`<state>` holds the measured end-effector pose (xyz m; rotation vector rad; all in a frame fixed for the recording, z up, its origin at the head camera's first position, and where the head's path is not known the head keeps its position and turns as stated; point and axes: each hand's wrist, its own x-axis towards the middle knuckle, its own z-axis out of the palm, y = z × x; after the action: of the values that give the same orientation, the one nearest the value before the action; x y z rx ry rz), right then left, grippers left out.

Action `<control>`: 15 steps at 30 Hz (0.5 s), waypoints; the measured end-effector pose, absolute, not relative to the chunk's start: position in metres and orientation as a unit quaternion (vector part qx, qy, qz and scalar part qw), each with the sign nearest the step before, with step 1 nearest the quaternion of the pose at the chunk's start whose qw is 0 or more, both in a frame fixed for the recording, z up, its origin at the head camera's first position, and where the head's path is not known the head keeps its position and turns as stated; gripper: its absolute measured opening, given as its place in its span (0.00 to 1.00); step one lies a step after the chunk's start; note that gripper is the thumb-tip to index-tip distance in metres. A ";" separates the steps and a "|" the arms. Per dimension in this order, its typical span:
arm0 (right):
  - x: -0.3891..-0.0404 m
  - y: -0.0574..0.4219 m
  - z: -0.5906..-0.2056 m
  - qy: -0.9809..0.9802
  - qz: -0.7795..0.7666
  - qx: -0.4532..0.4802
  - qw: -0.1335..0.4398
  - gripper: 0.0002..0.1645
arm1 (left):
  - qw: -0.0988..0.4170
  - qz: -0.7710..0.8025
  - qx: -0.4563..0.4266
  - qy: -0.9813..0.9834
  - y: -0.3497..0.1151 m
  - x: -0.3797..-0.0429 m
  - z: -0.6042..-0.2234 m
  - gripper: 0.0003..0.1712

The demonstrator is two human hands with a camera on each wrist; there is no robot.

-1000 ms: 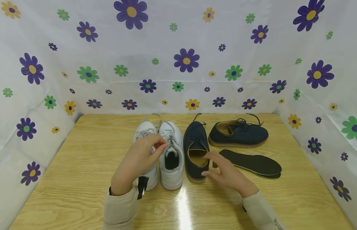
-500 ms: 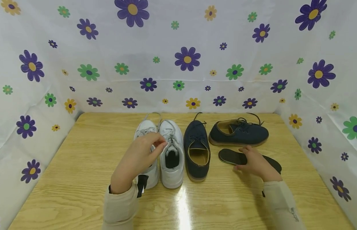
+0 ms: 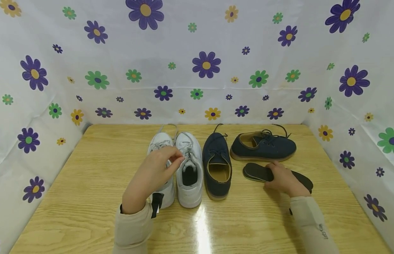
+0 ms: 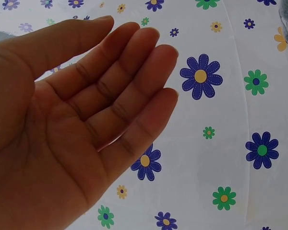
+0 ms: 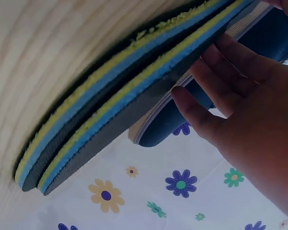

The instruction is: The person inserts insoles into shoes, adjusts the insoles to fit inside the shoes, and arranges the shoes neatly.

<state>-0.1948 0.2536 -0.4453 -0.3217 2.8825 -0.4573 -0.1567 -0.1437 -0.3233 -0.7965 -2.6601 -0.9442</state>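
My left hand [image 3: 153,173] hovers above the white sneakers with relaxed, slightly bent fingers and holds nothing. In the left wrist view its palm [image 4: 72,124] shows bare. At the right, my right hand [image 3: 284,180] pinches a dark insole [image 3: 258,172] across its middle, fingers on the far edge and thumb on the near one. A second insole [image 5: 26,182] lies beneath it, seen in the right wrist view; both have yellow and blue layered edges. Whether my grip takes in both is not clear. Left of the insoles stands a navy shoe [image 3: 217,187], its opening showing a tan lining.
Two white sneakers [image 3: 189,197] stand side by side, the left one partly behind my left hand. Another navy shoe [image 3: 273,150] lies sideways behind the insoles. A flowered cloth [image 3: 171,77] walls the wooden table [image 3: 95,197] at the back and sides.
My right hand has moved right from the upright navy shoe to the insoles and taken hold. The insoles have since shifted slightly right. The left hand has stayed in place.
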 end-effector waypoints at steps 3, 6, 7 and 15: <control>-0.195 0.257 -0.447 0.978 -0.152 -0.105 0.095 0.39 | 0.107 -0.320 -0.273 -0.901 -0.144 -0.157 -0.323 0.02; -0.195 0.260 -0.447 0.980 -0.151 -0.101 0.086 0.39 | 0.112 -0.319 -0.277 -0.900 -0.144 -0.157 -0.323 0.02; -0.195 0.261 -0.447 0.980 -0.148 -0.100 0.084 0.39 | 0.112 -0.319 -0.277 -0.899 -0.144 -0.157 -0.323 0.02; -0.194 0.266 -0.444 0.983 -0.137 -0.094 0.077 0.38 | 0.107 -0.320 -0.276 -0.900 -0.143 -0.157 -0.323 0.02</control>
<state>-0.1937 0.2665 -0.4441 -0.2819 2.9456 -0.4107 -0.1569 -0.1431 -0.3229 -0.8118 -2.6499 -0.9427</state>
